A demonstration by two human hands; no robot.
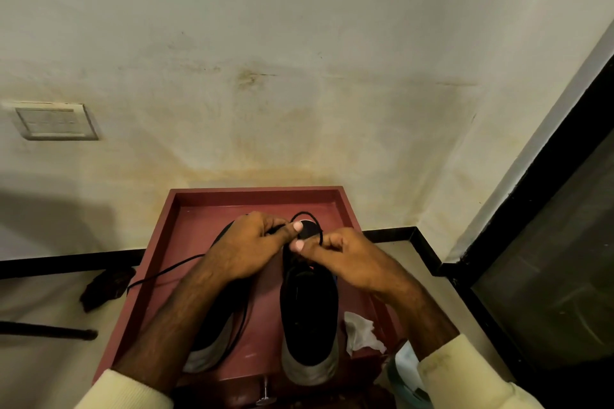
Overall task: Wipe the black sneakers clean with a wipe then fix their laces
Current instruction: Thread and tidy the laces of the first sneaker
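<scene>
2 hands on it now: our left hand and right hand each pinch the lace over the right-side sneaker, pulled taut for knotting; used wipe sits below our right wrist.

Lacing black sneakers on a red tray

Both hands, left hand and right hand, pinch a black lace over the right sneaker, frame centre.

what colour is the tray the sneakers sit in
Dark red, a brick-maroon tone, seen in the head view on the tray rim.
</scene>
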